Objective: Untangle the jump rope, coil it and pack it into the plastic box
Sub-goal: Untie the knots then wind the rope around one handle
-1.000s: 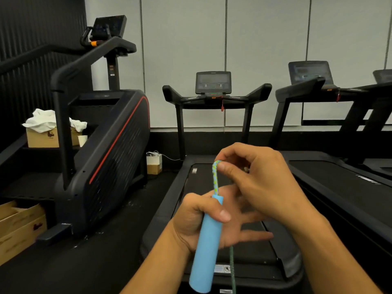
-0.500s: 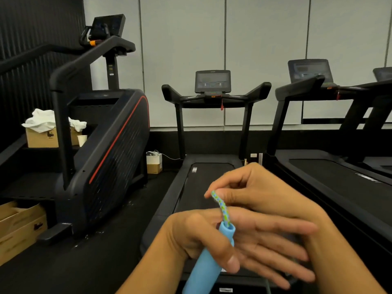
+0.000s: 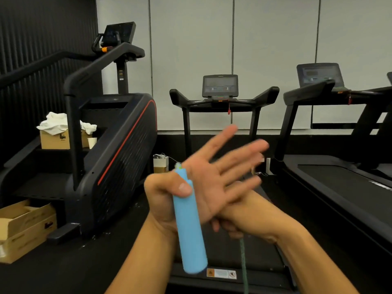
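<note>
Coiling is under way: the left hand (image 3: 191, 187), fingers spread, pins the blue jump-rope handle (image 3: 188, 225) under its thumb. The right hand (image 3: 231, 224), behind it, apparently grips the green rope (image 3: 243, 264); next, another wrap around the palm. No plastic box in view.

Pale panelled wall (image 3: 191, 49) at twelve o'clock, dark slatted wall (image 3: 42, 39) at ten; black treadmills (image 3: 222, 98) ahead, stair climber (image 3: 118, 145) and cardboard boxes (image 3: 27, 228) at nine.

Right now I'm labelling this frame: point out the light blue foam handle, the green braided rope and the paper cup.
light blue foam handle (image 3: 188, 228), head view, mid-shaft
green braided rope (image 3: 244, 264), head view, hanging strand
paper cup (image 3: 92, 142), head view, side wall
</note>
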`<state>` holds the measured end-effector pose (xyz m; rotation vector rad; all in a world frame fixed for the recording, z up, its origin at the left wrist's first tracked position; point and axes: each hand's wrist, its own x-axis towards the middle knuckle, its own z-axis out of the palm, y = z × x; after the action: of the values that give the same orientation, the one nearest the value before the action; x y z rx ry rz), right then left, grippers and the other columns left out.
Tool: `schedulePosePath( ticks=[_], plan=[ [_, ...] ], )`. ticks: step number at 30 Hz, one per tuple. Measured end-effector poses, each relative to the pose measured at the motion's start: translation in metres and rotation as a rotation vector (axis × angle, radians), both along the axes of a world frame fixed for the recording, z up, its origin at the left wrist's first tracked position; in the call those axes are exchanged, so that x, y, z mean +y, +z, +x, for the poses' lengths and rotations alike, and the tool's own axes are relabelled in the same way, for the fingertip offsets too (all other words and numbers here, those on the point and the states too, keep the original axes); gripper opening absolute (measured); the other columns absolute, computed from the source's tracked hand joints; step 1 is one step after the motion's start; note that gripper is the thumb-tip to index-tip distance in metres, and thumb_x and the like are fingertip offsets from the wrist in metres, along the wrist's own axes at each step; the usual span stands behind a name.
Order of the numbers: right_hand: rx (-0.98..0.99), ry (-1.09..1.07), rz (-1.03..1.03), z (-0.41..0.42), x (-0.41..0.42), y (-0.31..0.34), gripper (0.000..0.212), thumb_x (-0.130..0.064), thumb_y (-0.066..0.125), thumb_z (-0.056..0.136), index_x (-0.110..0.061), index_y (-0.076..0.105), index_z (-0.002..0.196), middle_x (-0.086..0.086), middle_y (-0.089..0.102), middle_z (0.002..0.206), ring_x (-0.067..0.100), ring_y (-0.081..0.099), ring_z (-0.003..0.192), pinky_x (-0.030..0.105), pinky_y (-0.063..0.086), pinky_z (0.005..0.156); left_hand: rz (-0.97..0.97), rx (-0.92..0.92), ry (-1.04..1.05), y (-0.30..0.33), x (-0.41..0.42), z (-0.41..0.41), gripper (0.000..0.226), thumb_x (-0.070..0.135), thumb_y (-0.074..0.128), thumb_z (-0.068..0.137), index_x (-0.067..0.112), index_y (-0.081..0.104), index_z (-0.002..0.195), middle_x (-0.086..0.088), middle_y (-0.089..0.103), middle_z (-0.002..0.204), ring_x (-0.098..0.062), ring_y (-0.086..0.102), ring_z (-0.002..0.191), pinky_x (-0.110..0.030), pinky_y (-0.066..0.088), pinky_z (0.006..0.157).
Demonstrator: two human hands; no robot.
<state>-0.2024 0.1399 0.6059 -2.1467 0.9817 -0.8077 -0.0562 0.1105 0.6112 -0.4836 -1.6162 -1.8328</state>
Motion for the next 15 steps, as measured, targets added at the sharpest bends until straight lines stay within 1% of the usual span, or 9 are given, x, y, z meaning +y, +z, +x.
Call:
schedulePosePath(
  ticks=[2,5,8,10,11,12,13,14,15],
  plan=[
    [0.025,-0.001,-0.015,0.001,0.004,0.004,0.033,-0.017,0.058,0.096,-0.022,0.071,0.066,-0.004,0.060,0.051,0.003,0.042,0.039,0.019,0.035,0.044,0.006,0.083,0.111,-0.003,-0.013,0.012,0.109,0.000,0.034,0.054,0.011,0.007,0.159,-0.029,0.006,0.163,-0.040,0.004,0.153,-0.056,-0.006,0.122],
    [0.146,-0.044,-0.179,-0.005,0.004,0.010,0.018,-0.030,0.060,0.095,-0.024,0.077,0.094,0.000,0.065,0.061,0.000,0.050,0.046,0.012,0.038,0.049,0.039,0.075,0.270,-0.009,-0.031,0.027,0.103,0.005,0.028,0.057,0.010,0.010,0.159,-0.025,0.011,0.164,-0.037,0.007,0.153,-0.055,-0.004,0.123],
    [0.158,-0.057,-0.291,-0.002,0.010,0.013,0.018,-0.031,0.064,0.093,-0.021,0.076,0.083,-0.001,0.066,0.062,-0.001,0.050,0.048,0.012,0.038,0.050,0.076,-0.008,0.248,-0.005,-0.039,0.030,0.101,0.004,0.027,0.059,0.008,0.011,0.158,-0.027,0.010,0.164,-0.038,0.007,0.153,-0.057,0.001,0.123],
    [0.212,-0.070,-0.325,0.003,0.013,0.017,0.021,-0.030,0.064,0.092,-0.018,0.072,0.077,0.004,0.063,0.063,0.001,0.047,0.049,0.017,0.038,0.050,0.073,-0.073,0.237,0.005,-0.041,0.029,0.101,0.002,0.028,0.059,0.005,0.009,0.158,-0.029,0.009,0.163,-0.039,0.008,0.153,-0.056,0.005,0.123],
    [0.255,-0.074,-0.343,0.005,0.013,0.021,0.022,-0.031,0.064,0.092,-0.017,0.070,0.075,0.007,0.061,0.063,0.004,0.045,0.050,0.021,0.039,0.051,0.071,-0.100,0.239,0.011,-0.040,0.027,0.102,0.000,0.031,0.058,0.003,0.008,0.157,-0.031,0.011,0.162,-0.041,0.014,0.152,-0.056,0.011,0.123],
    [0.298,-0.074,-0.360,0.005,0.014,0.027,0.024,-0.031,0.064,0.091,-0.016,0.067,0.073,0.008,0.059,0.062,0.006,0.045,0.050,0.025,0.039,0.052,0.075,-0.121,0.199,0.016,-0.041,0.026,0.102,-0.002,0.035,0.057,0.000,0.009,0.156,-0.034,0.017,0.159,-0.044,0.025,0.147,-0.056,0.021,0.120],
    [0.342,-0.082,-0.391,0.006,0.015,0.036,0.026,-0.031,0.064,0.091,-0.014,0.066,0.071,0.006,0.058,0.061,0.008,0.046,0.051,0.028,0.040,0.053,0.107,-0.136,0.124,0.023,-0.040,0.023,0.099,-0.004,0.040,0.059,-0.004,0.012,0.154,-0.037,0.028,0.151,-0.048,0.040,0.136,-0.056,0.034,0.112],
    [0.383,-0.095,-0.416,0.005,0.015,0.046,0.026,-0.031,0.065,0.090,-0.013,0.065,0.071,0.006,0.060,0.063,0.011,0.050,0.052,0.031,0.043,0.055,0.152,-0.148,0.063,0.028,-0.039,0.020,0.091,-0.005,0.041,0.062,-0.008,0.018,0.149,-0.040,0.040,0.139,-0.049,0.054,0.119,-0.054,0.043,0.101],
    [0.427,-0.109,-0.448,0.004,0.015,0.059,0.026,-0.031,0.066,0.089,-0.012,0.065,0.072,0.008,0.061,0.065,0.012,0.052,0.054,0.031,0.044,0.056,0.150,-0.166,0.052,0.033,-0.036,0.017,0.077,-0.005,0.040,0.065,-0.011,0.027,0.140,-0.039,0.051,0.124,-0.045,0.062,0.101,-0.051,0.048,0.090]
  ],
)
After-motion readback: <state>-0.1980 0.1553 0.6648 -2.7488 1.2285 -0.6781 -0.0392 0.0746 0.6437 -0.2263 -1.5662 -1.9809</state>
